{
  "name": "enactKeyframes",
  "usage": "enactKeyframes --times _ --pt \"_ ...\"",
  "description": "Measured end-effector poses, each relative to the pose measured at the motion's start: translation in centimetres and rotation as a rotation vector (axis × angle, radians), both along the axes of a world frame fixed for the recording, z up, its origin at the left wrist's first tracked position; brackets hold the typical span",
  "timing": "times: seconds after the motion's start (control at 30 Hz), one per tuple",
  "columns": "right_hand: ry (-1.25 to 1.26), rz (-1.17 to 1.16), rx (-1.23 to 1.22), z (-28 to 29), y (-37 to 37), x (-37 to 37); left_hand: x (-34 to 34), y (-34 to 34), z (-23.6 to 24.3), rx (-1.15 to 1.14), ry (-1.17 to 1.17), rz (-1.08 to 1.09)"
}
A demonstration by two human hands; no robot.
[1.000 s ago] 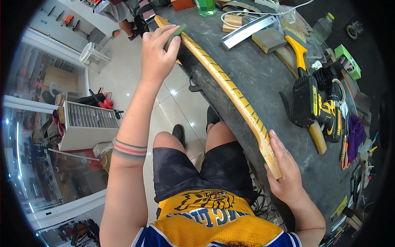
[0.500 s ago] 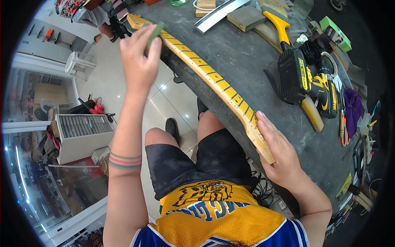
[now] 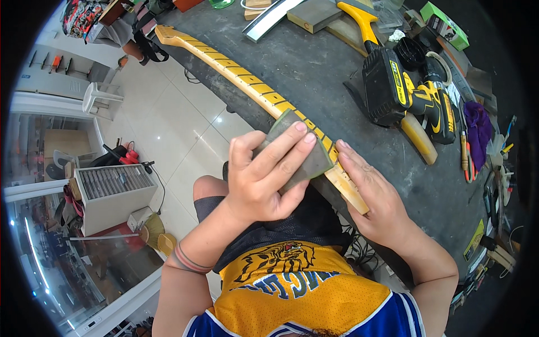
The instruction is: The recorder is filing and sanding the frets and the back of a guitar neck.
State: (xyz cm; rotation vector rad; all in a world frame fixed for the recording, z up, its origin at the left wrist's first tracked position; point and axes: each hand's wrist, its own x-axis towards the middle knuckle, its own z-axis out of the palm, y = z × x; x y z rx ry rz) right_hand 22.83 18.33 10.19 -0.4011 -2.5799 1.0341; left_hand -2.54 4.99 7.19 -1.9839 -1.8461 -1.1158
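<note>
A guitar neck with a yellowish fretboard and dark frets lies slantwise along the bench edge, headstock at the far left, heel towards me. My left hand holds a thin grey-green sanding pad, its fingers spread flat over it. The pad rests over the side and fretboard edge near the heel and hides that stretch of frets. My right hand clasps the heel end, fingers along the neck's right side and the thumb at its left edge.
On the dark workbench a yellow-black cordless drill lies right of the neck. Behind it are a yellow-handled tool, a flat grey block and a green box. A purple cloth and hand tools line the right side.
My left hand has brought the sanding pad from the headstock end down the neck to near the heel. My right hand stays at the heel. The view has shifted slightly.
</note>
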Motion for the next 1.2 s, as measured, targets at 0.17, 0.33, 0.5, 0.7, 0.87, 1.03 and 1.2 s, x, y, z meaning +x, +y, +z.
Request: enactKeyframes --times 0.17,0.33,0.5,0.7,0.87,1.03,1.2 --pt "0.012 0.006 0.023 -0.4 -0.3 0.1 -6.6 2.1 -1.4 0.124 0.167 0.184" --pt "0.034 0.008 0.001 -0.6 -0.1 0.1 2.2 -1.0 0.0 -0.016 -0.006 -0.132" --pt "0.002 0.007 0.052 -0.4 -0.2 0.1 -1.0 0.6 -1.4 0.052 0.053 0.034" --pt "0.089 -0.028 -0.250 -1.4 0.0 0.8 0.8 0.1 -1.3 0.057 0.064 -0.046" --pt "-0.119 0.021 0.093 -0.4 1.5 1.0 4.1 -1.0 -1.6 0.025 -0.056 -0.081" --pt "-0.159 0.016 0.132 -0.3 1.4 1.2 3.9 -1.1 -1.2 0.005 0.044 -0.090" --pt "-0.147 0.031 0.210 -1.0 1.8 1.3 8.5 -2.1 -1.1 0.031 -0.018 -0.243"
